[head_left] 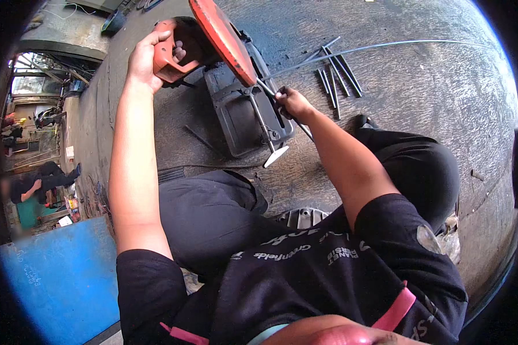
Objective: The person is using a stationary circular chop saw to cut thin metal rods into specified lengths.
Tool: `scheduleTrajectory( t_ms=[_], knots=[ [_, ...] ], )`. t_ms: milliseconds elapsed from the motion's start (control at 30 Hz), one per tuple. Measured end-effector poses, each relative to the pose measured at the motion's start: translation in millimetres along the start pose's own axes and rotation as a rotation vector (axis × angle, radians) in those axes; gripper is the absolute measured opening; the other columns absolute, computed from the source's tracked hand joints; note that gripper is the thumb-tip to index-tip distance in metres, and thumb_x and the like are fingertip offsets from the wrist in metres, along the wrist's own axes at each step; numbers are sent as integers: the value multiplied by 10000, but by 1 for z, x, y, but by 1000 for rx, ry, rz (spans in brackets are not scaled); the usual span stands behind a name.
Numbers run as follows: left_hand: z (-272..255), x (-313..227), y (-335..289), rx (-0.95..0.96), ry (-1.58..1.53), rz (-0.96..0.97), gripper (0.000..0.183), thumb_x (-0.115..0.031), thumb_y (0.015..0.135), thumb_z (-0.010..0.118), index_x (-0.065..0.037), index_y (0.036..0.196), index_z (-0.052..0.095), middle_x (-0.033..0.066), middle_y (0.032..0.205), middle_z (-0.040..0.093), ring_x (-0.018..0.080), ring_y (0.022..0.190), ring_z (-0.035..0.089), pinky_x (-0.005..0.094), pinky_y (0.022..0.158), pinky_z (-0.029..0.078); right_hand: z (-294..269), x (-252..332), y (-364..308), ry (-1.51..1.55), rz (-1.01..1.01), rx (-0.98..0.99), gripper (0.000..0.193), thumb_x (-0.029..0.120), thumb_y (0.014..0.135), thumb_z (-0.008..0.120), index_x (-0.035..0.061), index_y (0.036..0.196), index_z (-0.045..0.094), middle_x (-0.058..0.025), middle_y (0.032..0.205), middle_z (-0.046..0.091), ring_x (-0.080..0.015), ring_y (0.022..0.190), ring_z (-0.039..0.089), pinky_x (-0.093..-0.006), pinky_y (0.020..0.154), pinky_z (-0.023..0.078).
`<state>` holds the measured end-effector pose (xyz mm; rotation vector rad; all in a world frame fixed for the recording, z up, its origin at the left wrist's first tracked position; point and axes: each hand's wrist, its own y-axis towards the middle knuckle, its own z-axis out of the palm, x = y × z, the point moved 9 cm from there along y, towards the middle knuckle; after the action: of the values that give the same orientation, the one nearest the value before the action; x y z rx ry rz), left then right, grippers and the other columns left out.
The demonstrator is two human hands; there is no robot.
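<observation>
Your knees frame the black base (242, 115) of the chop saw on the floor. Your left hand (147, 57) is clenched around the orange handle (170, 54), blade guard (221, 37) raised. Your right hand (293, 103) grasps the long thin rod (374, 47) beside the vise. It looks stiff yet whippy; hold close to the blade. Cut pieces (336, 77) lie nearby.
</observation>
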<state>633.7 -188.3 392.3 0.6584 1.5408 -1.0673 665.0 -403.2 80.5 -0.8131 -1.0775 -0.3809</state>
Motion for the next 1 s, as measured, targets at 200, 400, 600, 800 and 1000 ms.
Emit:
scheduleTrajectory(
  t_ms=[200, 400, 600, 800, 1000],
  knots=[
    [0, 1, 2, 1, -23, 5, 433, -195, 828, 567, 26, 1178, 440, 122, 960, 548, 204, 859, 571, 323, 796, 512, -1, 4, -1, 21, -25, 10, 174, 168, 849, 639, 33, 836, 530, -29, 584, 493, -118, 440, 432, -271, 391, 334],
    [0, 0, 1, -1, -17, 15, 441, -201, 826, 567, 28, 1180, 439, 126, 960, 548, 207, 858, 571, 323, 795, 512, 8, 4, -2, 98, 23, 71, 222, 216, 901, 559, 3, 838, 546, -40, 612, 512, -132, 488, 456, -298, 448, 380],
    [0, 0, 2, 10, -1, 9, 443, -208, 825, 565, 22, 1183, 442, 128, 949, 551, 210, 822, 577, 319, 767, 519, 12, -3, -7, 99, 116, 73, 277, 260, 941, 470, 14, 844, 552, -54, 634, 523, -158, 494, 480, -315, 458, 399],
    [-1, 0, 2, 0, 3, 16, 441, -207, 824, 566, 11, 1188, 445, 128, 952, 554, 215, 806, 579, 310, 748, 521, 14, -12, -7, 121, 166, 123, 307, 284, 953, 435, 24, 826, 539, -56, 622, 514, -166, 477, 475, -319, 450, 399],
    [0, 1, 2, 8, 3, 2, 433, -208, 824, 567, 3, 1185, 454, 122, 951, 558, 212, 795, 579, 308, 740, 522, 16, -17, 1, 150, 161, 142, 299, 279, 950, 443, 25, 826, 539, -49, 615, 504, -157, 472, 463, -306, 438, 379]
  ],
)
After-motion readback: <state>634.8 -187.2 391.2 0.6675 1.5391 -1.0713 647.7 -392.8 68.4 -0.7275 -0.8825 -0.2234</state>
